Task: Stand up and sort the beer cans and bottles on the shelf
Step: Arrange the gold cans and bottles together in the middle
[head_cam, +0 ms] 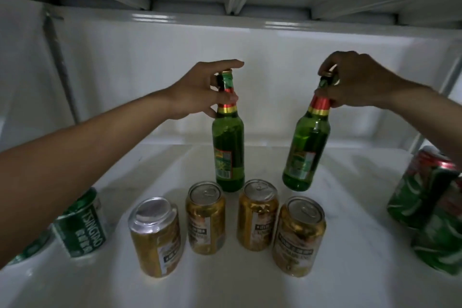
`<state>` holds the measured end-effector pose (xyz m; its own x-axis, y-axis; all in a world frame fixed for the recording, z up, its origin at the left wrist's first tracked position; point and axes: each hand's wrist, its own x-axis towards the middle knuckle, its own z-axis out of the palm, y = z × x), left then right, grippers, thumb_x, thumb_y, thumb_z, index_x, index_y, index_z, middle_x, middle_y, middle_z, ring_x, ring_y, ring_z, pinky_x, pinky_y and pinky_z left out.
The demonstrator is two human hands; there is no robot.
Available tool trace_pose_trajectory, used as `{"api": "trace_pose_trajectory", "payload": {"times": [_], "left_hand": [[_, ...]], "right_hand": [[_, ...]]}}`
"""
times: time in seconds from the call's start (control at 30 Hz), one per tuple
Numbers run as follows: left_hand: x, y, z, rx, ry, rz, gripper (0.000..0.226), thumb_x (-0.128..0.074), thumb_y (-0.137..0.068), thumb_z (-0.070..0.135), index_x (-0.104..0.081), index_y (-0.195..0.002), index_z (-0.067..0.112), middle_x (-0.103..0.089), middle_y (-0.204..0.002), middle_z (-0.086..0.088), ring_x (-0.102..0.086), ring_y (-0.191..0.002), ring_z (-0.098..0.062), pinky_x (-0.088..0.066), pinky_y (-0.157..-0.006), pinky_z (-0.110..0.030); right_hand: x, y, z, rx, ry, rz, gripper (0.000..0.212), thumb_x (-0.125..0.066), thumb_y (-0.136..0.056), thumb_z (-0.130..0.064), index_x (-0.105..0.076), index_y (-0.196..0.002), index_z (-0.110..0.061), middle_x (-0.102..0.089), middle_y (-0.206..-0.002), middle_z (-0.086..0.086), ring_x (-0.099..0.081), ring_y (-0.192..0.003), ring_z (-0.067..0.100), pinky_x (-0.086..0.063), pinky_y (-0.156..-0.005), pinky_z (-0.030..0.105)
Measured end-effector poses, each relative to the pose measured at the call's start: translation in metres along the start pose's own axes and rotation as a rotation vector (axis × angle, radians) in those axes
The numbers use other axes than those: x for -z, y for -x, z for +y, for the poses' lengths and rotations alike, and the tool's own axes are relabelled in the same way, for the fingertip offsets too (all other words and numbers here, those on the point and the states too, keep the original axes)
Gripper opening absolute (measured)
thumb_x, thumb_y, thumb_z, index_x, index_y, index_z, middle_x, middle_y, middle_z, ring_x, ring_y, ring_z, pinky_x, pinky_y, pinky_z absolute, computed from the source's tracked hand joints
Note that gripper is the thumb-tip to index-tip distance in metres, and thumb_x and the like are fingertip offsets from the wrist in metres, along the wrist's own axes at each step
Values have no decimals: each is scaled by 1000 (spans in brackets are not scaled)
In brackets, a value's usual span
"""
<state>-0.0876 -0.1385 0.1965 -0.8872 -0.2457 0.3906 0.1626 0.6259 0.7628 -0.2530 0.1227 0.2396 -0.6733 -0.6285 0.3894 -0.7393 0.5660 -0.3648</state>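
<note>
Four gold cans upright near shelf front edge. Left hand gripping upright bottle neck; right hand gripping tilted bottle neck. Green cans at side edges unsorted.

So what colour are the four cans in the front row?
Gold cans, with silver tops; head view.

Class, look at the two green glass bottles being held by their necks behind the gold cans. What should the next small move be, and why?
Probably bring the right hand over to straighten the tilted right green glass bottle and set it down flat on the white shelf. It leans, base toward the left, while the left green glass bottle, held by the left hand, looks upright behind the four gold cans.
</note>
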Motion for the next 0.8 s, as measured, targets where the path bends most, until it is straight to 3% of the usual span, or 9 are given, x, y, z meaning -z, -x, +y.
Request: {"api": "trace_pose_trajectory", "payload": {"times": [0.17, 0.23, 0.33, 0.43, 0.57, 0.73, 0.8], "left_hand": [[-15, -2, 2, -27, 23, -9, 72, -74, -91, 0, -51, -150, 36, -67, -120, -15, -69, -109, -18, -66, -74, -47], [-22, -1, -2, -25, 3, -19, 73, -75, -91, 2, -50, -150, 37, -67, -119, -11, -67, -114, -21, -66, -74, -46], [-30, -2, -11, -29, -13, -26, 72, -77, -90, 5, -51, -150, 36, -61, -115, 8, -63, -120, -20, -64, -78, -29], [-32, -9, -10, -26, 5, -29, 70, -75, -91, 4, -50, -151, 31, -58, -120, 5, -59, -125, -21, -60, -80, -21], [-33, -12, -12, 37, -4, -42, 67, -71, -94, 6, -45, -150, 32, -53, -130, -4, -57, -125, -27, -61, -85, -32], [-43, -7, -11, 49, -86, 29, 65, -69, -93, 6, -42, -147, 33, -55, -131, -7, -61, -116, -27, -59, -97, -43], [-47, -4, -9, 67, -81, 45, 68, -66, -93, 3, -40, -149, 31, -54, -131, -7, -61, -116, -28, -58, -99, -45]], "right_hand": [[-25, 11, -27, 77, 15, -32, 36, -76, -90, -22, -57, -120, -17, -58, -120, 7, -67, -87, 25, -61, -79, 41], [-36, 11, -30, 102, 39, -56, 36, -75, -90, -23, -57, -121, -18, -56, -121, 6, -63, -92, 24, -56, -79, 36], [-41, 10, -37, 108, 58, -80, 36, -73, -90, -23, -55, -121, -20, -55, -120, 4, -56, -97, 23, -47, -77, 31], [-36, 9, -36, 70, 46, -97, 34, -72, -90, -18, -54, -119, -19, -58, -118, 8, -65, -88, 26, -55, -74, 35], [-43, 8, -31, 52, -39, -112, 33, -71, -91, -15, -54, -118, -23, -60, -113, 7, -71, -80, 27, -58, -69, 37], [-63, 15, -24, 34, -59, 11, 39, -68, -92, -24, -50, -125, -34, -61, -120, 9, -62, -92, 34, -51, -88, 41], [-72, 22, -19, 86, -51, 72, 43, -65, -95, -26, -48, -134, -33, -63, -123, 10, -60, -92, 34, -46, -87, 37]]}}
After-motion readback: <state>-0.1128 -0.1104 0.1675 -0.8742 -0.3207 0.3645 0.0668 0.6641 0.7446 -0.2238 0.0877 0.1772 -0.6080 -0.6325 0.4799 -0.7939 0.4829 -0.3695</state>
